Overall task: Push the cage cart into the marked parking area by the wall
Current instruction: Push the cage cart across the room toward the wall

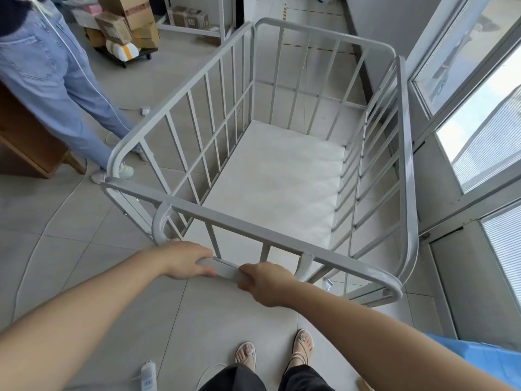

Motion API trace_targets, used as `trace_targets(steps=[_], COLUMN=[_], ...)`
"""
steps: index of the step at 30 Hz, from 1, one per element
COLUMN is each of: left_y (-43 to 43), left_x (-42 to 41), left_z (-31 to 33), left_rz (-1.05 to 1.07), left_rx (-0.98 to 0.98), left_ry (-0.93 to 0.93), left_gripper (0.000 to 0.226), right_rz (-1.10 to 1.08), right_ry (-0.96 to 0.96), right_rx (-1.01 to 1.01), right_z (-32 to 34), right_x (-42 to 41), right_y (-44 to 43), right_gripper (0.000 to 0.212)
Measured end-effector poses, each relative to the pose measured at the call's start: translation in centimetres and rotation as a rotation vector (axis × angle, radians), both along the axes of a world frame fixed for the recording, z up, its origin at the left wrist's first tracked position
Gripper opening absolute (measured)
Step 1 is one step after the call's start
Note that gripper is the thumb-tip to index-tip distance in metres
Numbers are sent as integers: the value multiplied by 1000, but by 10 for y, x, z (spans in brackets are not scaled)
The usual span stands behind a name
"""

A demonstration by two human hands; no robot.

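A grey metal cage cart (180, 97) with barred sides and a white floor stands right in front of me, empty. Its push handle (227, 270) runs across the near end. My left hand (187, 261) grips the handle's left part and my right hand (263, 282) grips it just to the right. Yellow-and-black floor tape (318, 48) shows through the far bars, next to the grey wall (380, 21) ahead on the right.
A person in blue jeans (56, 80) stands close to the cart's left side. A wooden desk (25, 142) is at far left. A trolley of cardboard boxes (127, 26) stands behind. Windows (479, 114) line the right. A power strip (148, 375) and cable lie by my feet.
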State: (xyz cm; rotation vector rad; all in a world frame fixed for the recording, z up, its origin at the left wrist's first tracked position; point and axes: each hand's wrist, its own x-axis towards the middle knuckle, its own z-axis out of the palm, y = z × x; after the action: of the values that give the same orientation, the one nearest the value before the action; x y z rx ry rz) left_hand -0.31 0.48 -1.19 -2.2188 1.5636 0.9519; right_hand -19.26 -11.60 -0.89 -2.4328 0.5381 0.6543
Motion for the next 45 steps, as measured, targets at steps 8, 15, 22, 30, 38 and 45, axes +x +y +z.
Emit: trace_targets(steps=[8,15,22,30,38,45], left_y=[-13,-40,-81,-122,-154,-179], left_x=[-4,-14,-22,-27,-30,-26], left_z=[-4,-2,-6,-10,-10,-10], left_rz=[-3,-29,-24,-11,-40,-48], left_rx=[-43,-70,-99,-142,-132,-127], left_ry=[-14,-19,-19,-42,-49,-42], left_gripper=[43,35,48,46,45,44], right_rz=[-7,-56,-98,-47,-45,-29], right_ry=[3,-6,1,-2,34,16], right_rx=[14,-2,-47,-205,-252,-249], right_z=[0,-2,-5,-5,-4,-5], right_x=[-2,-8,-15,-22,-22,-19], right_y=[-15,-40,-76,-107,-136,-165], right_gripper=[26,25,26,36,40,41])
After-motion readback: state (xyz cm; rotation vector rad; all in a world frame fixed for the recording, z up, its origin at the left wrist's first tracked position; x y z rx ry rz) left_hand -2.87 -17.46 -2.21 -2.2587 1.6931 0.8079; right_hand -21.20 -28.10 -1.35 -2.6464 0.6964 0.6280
